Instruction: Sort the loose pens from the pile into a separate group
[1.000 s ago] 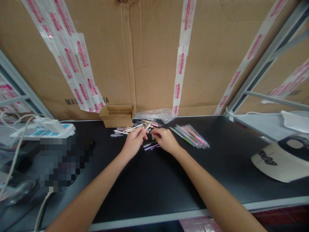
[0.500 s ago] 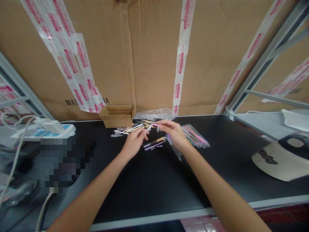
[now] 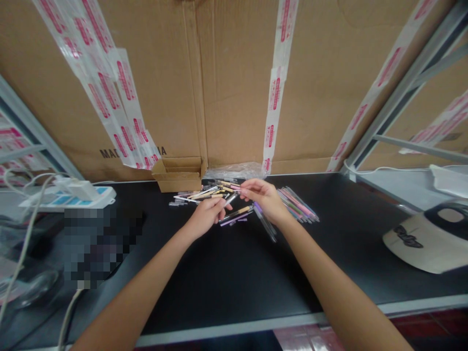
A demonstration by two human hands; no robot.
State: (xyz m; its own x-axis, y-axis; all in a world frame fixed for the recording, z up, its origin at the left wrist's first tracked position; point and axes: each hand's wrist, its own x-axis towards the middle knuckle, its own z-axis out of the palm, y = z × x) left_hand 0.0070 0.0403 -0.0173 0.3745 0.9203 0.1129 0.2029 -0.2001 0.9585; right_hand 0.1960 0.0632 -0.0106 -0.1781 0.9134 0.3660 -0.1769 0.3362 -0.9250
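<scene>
My left hand (image 3: 209, 214) pinches a slim whitish pen (image 3: 230, 199) that points up and right toward my other hand. The fingers of my right hand (image 3: 263, 197) are pressed together at the pen's far end; what they hold there is too small to name. Behind both hands lies a loose pile of pens and sticks (image 3: 199, 195). Just below the hands, a black and tan pen (image 3: 239, 213) rests near purple pieces. Clear pens with purple parts (image 3: 266, 225) lie beneath my right wrist. Right of it is a bundle of coloured pens (image 3: 298, 204).
An open small carton (image 3: 179, 183) stands behind the pile, with clear plastic (image 3: 237, 170) beside it. A power strip (image 3: 106, 197) with cables is at the left, near a pixelated area. A pale cap (image 3: 420, 248) lies at the right.
My left hand has moved slightly right, bringing the pen up to the fingers of my right hand. The piles look the same.
</scene>
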